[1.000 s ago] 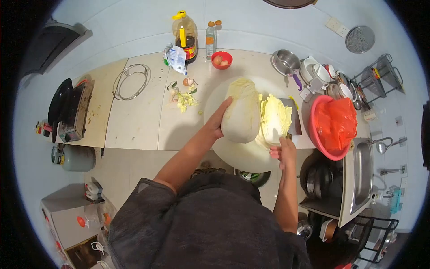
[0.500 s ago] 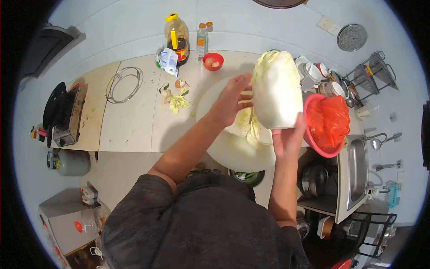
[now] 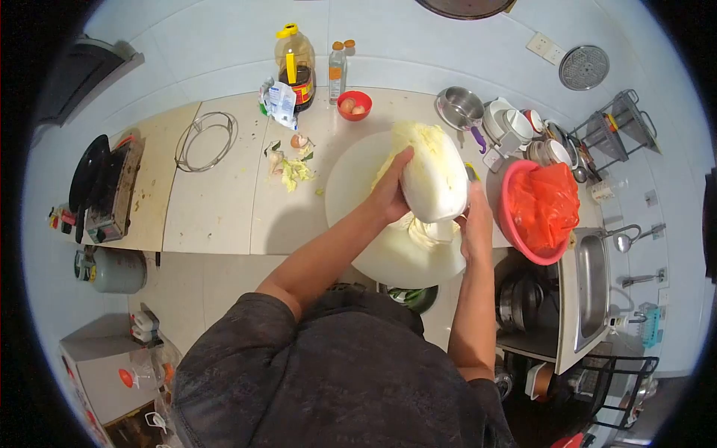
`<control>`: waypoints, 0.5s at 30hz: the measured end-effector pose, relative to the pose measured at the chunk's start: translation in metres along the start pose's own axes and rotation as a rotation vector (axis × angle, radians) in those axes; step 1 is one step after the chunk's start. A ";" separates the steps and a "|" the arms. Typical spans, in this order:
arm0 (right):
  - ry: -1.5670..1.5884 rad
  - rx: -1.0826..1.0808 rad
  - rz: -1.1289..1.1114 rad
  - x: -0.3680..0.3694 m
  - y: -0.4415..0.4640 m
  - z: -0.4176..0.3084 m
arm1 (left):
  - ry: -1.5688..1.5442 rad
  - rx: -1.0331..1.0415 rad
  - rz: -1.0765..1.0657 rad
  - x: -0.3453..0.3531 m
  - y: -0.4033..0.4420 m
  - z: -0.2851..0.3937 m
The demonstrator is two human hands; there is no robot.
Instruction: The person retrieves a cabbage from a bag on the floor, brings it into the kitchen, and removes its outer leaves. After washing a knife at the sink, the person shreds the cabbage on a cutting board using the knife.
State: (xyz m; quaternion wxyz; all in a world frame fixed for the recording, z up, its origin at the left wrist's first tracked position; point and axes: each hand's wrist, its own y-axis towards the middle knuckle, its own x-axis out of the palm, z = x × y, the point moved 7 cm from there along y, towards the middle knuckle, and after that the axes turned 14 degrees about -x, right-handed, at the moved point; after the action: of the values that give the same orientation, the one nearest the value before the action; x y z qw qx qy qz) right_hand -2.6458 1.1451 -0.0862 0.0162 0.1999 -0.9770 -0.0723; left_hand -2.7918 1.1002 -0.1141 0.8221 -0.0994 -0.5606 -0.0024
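A whole napa cabbage (image 3: pixel 437 175), pale with yellow-green leaf tips, is held above a round white cutting board (image 3: pixel 355 168). My left hand (image 3: pixel 392 190) is closed round its left side, thumb on top. At its lower right edge, my right hand (image 3: pixel 476 220) grips with fingers partly hidden by the cabbage. Under it, a cut piece of cabbage (image 3: pixel 432 230) rests on the board. A small yellow and dark object (image 3: pixel 471 171) shows behind the cabbage near my right hand; its kind is not clear.
Right of the board are a pink basin (image 3: pixel 510 224) with a red plastic bag (image 3: pixel 549 205), a saucepan (image 3: pixel 461 106) and stacked bowls (image 3: pixel 515 123). Leaf scraps (image 3: pixel 296 172), a red bowl (image 3: pixel 354 113) of eggs and an oil jug (image 3: pixel 295 63) stand left and behind.
The cabbage has come down and left, tilting, and the saucepan behind it now shows. My left hand has closed round its side; my right hand has shifted to its lower right edge.
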 end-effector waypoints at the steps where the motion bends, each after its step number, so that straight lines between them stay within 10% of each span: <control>1: -0.028 -0.022 -0.025 0.004 0.001 -0.003 | 0.045 -0.010 0.020 -0.002 -0.003 -0.002; 15: -0.212 -0.362 0.050 0.021 -0.005 -0.023 | 0.456 0.149 0.079 0.007 -0.024 -0.001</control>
State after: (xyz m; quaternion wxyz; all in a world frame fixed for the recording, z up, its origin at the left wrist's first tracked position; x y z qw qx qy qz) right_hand -2.6616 1.1289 -0.0642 -0.0491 0.1604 -0.9490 -0.2669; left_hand -2.7913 1.0773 -0.1039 0.9320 -0.0570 -0.3547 0.0487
